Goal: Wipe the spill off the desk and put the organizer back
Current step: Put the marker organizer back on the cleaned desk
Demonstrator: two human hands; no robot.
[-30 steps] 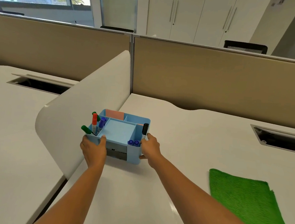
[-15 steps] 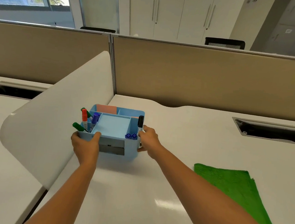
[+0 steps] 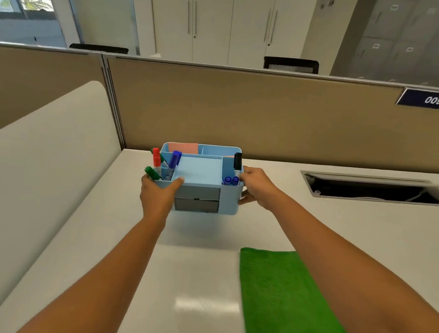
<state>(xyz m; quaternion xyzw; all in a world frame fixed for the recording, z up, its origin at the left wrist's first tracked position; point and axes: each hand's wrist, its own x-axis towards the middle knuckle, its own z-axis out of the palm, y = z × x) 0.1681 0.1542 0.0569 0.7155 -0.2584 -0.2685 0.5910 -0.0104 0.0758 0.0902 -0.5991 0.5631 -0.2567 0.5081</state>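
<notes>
A light blue desk organizer (image 3: pixel 202 173) with grey drawers hangs a little above the white desk (image 3: pixel 198 290), its shadow below it. It holds red, green, blue and black markers and pink notes. My left hand (image 3: pixel 158 193) grips its front left corner, thumb over the rim. My right hand (image 3: pixel 257 186) grips its right side. A green cloth (image 3: pixel 291 303) lies flat on the desk at the front right, under my right forearm. No spill is visible on the desk.
A white curved divider (image 3: pixel 44 147) borders the desk on the left. A beige partition (image 3: pixel 257 111) with a "009" label (image 3: pixel 432 99) closes the back. A cable slot (image 3: pixel 374 190) is open in the desk at the back right.
Both hands have lifted the organizer off the desk and carried it right, away from the divider. The view has swung to the right.
</notes>
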